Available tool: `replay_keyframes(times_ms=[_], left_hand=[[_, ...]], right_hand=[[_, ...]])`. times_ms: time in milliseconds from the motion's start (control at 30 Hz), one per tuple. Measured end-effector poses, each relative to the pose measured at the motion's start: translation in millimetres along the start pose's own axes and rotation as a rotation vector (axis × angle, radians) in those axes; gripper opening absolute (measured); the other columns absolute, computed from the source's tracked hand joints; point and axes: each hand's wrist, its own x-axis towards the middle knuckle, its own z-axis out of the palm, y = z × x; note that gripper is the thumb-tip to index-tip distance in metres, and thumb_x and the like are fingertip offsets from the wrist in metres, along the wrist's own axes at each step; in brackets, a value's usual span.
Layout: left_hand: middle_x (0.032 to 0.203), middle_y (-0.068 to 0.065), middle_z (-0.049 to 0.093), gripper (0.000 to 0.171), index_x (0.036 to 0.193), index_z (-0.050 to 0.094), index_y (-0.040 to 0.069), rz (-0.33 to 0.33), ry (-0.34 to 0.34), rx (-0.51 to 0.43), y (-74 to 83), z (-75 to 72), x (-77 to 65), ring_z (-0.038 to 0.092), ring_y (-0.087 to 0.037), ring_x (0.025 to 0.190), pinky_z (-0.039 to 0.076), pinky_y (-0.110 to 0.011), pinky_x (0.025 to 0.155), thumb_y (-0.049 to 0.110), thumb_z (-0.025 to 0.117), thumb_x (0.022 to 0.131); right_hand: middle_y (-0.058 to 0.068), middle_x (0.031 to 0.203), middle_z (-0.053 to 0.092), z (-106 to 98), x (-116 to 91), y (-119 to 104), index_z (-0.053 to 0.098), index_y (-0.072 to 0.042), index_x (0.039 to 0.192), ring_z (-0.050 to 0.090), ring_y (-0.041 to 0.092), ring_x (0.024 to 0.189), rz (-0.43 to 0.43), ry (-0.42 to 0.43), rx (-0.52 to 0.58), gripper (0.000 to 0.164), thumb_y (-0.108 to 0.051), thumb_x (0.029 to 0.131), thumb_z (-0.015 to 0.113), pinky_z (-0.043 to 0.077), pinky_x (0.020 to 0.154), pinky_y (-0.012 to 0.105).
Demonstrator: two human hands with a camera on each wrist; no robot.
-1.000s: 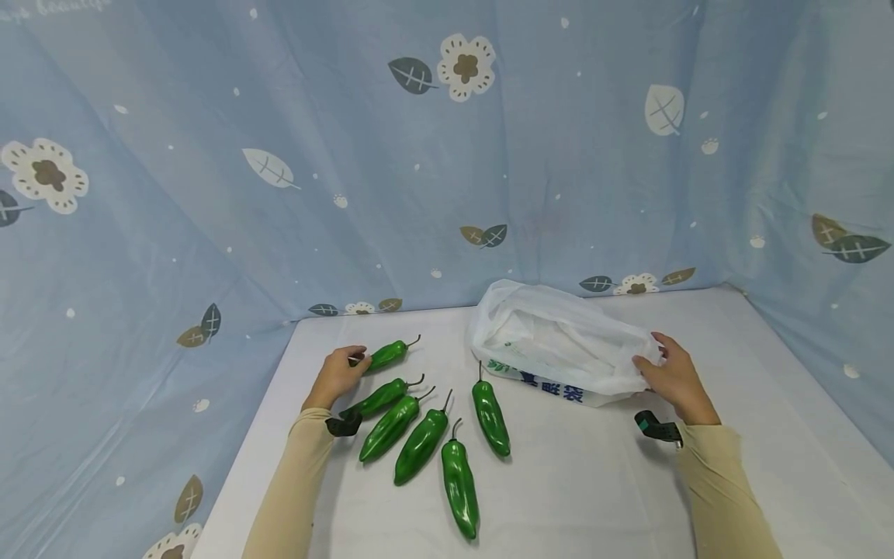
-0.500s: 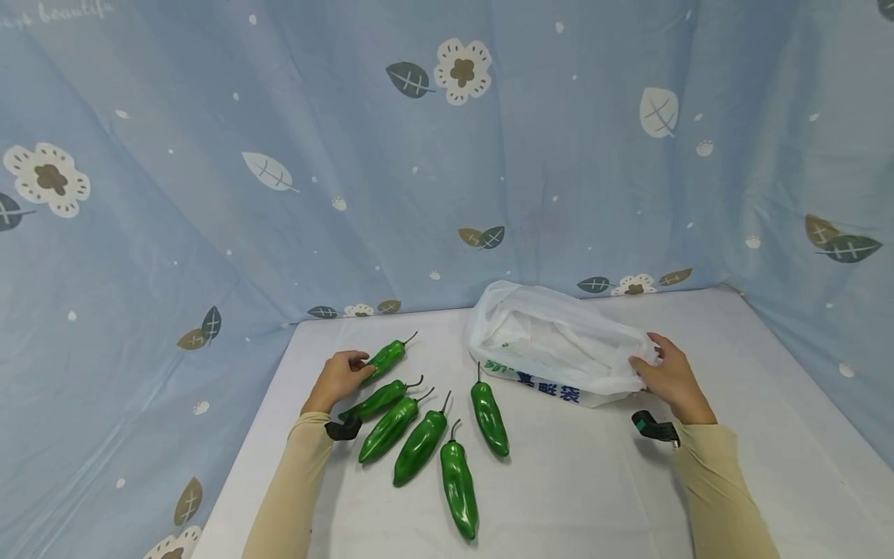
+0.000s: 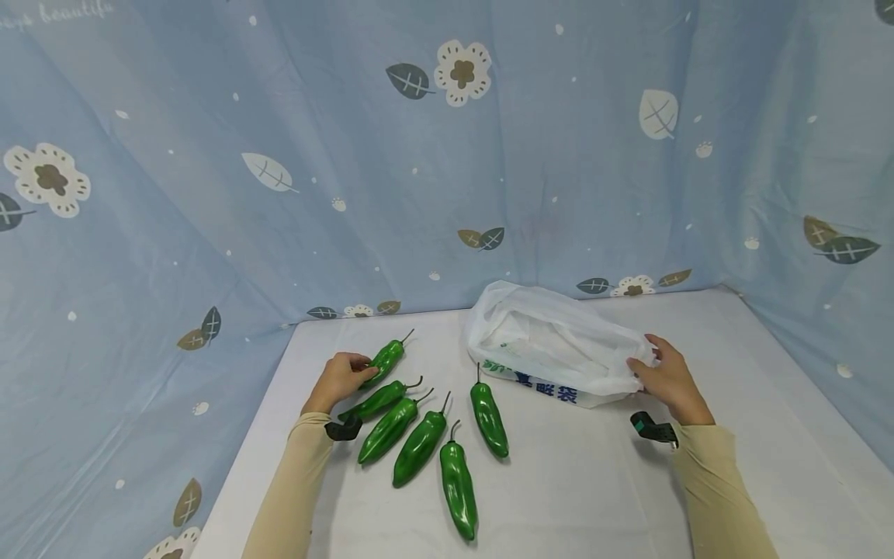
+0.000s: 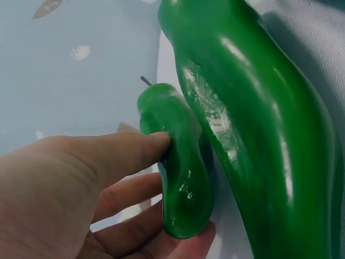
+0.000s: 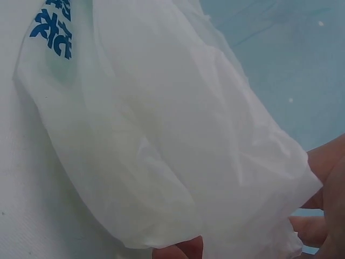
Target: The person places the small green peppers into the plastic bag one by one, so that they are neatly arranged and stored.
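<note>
At the far left of the table, my left hand (image 3: 339, 382) pinches a long green chili pepper (image 3: 388, 359). In the left wrist view, the thumb presses one side of that pepper (image 4: 186, 178) and the other fingers lie behind and below it. A much nearer green pepper (image 4: 259, 124) fills the right of this view. My right hand (image 3: 669, 380) grips the right end of a white plastic bag (image 3: 615, 379) with blue and green print. The bag lies on its side with its mouth spread. In the right wrist view, fingertips (image 5: 180, 250) show below the bag's edge.
Several more green peppers lie in a loose fan, such as one at the front (image 3: 458, 491) and one by the bag (image 3: 490, 419). They rest on a white-covered table (image 3: 573, 497). A blue patterned curtain (image 3: 335, 155) hangs along the back and sides.
My left thumb and fingers have closed round the far-left pepper, and its stem end has swung slightly away from me. The right hand keeps its hold on the bag, almost still.
</note>
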Motion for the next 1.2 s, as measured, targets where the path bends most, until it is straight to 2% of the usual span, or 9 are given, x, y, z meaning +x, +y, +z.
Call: replay_keyframes(times_ms=[233, 467, 800, 1000, 1200], left_hand=[[0.118, -0.024, 0.073, 0.043, 0.129, 0.069, -0.003, 0.001, -0.008, 0.007, 0.2, -0.1, -0.5, 0.070, -0.038, 0.109, 0.057, -0.053, 0.093, 0.027, 0.071, 0.098], [0.123, -0.025, 0.072, 0.041, 0.126, 0.072, -0.003, -0.010, -0.025, 0.008, 1.5, -0.3, -2.5, 0.069, -0.040, 0.113, 0.057, -0.054, 0.095, 0.028, 0.070, 0.099], [0.124, -0.024, 0.073, 0.043, 0.126, 0.072, -0.002, -0.026, -0.027, -0.048, 9.7, -6.0, -3.4, 0.072, -0.038, 0.108, 0.058, -0.054, 0.094, 0.031, 0.068, 0.100], [0.126, -0.023, 0.072, 0.044, 0.128, 0.072, 0.000, -0.065, -0.022, -0.078, 12.9, -7.2, -4.2, 0.070, -0.037, 0.112, 0.058, -0.052, 0.095, 0.033, 0.068, 0.099], [0.126, -0.022, 0.072, 0.046, 0.130, 0.071, 0.001, -0.078, -0.012, -0.130, 19.8, -8.5, -4.4, 0.073, -0.030, 0.101, 0.062, -0.043, 0.084, 0.034, 0.069, 0.099]], right_hand=[[0.046, 0.157, 0.022, 1, 1, 1, 0.008, 0.007, 0.163, 0.048, 0.054, 0.127, 0.008, 0.004, -0.004, 0.076, -0.021, 0.106, 0.051, 0.064, 0.076, 0.036], [0.045, 0.157, 0.023, 1, 1, 1, 0.009, 0.007, 0.163, 0.048, 0.054, 0.128, 0.007, -0.001, -0.002, 0.076, -0.020, 0.106, 0.051, 0.064, 0.080, 0.040], [0.044, 0.157, 0.024, 3, 1, -1, 0.009, 0.006, 0.163, 0.048, 0.055, 0.128, 0.010, 0.005, 0.000, 0.076, -0.019, 0.105, 0.052, 0.065, 0.082, 0.043], [0.044, 0.157, 0.023, 4, 1, -1, 0.009, 0.006, 0.163, 0.047, 0.056, 0.130, 0.010, 0.001, 0.003, 0.076, -0.019, 0.105, 0.052, 0.064, 0.083, 0.045], [0.045, 0.158, 0.022, 4, 2, -1, 0.007, 0.007, 0.163, 0.047, 0.057, 0.130, 0.005, -0.002, 0.003, 0.077, -0.019, 0.105, 0.051, 0.064, 0.083, 0.045]])
